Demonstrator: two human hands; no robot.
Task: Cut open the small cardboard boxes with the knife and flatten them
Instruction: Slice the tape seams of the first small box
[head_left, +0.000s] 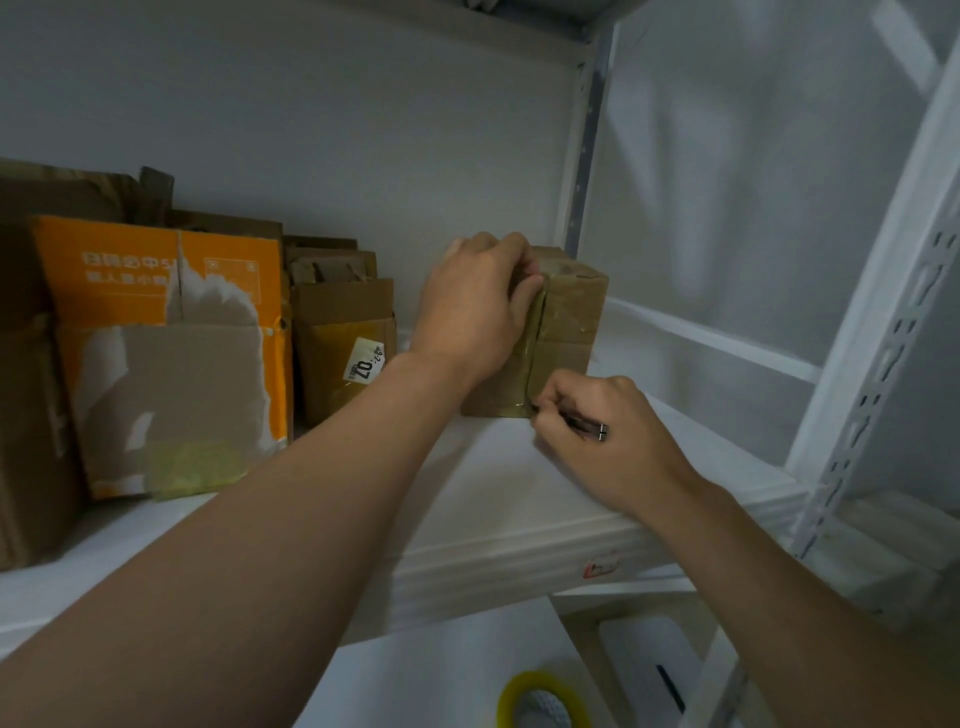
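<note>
- Shelf board (493, 467) in front of the small box (569, 322): open to the front edge.
- Left: standing cardboard boxes (171, 364) block access; the left hand (472, 312) fills the gap beside the small box.
- Right: open board up to the slotted upright (878, 374).

Dim frame, cool grey cast, low contrast. Light soft + diffuse, src not in view; no hard shadows. Faint shadow under small cardboard box (569, 317) on shelf (493, 467); brown cartons (21, 374) at far left go murky. Mild sheen on tape seam (535, 338), tiny glint on knife (597, 430) end, nothing blown. Wide-angle: shelf upright (883, 332) bows at rt edge, forearms (260, 545) stretched at btm. Streaky smear on rt wall (727, 156). Center fairly sharp; yellow tape roll (540, 693) at btm edge soft. Noise/compression mush in darks.
</note>
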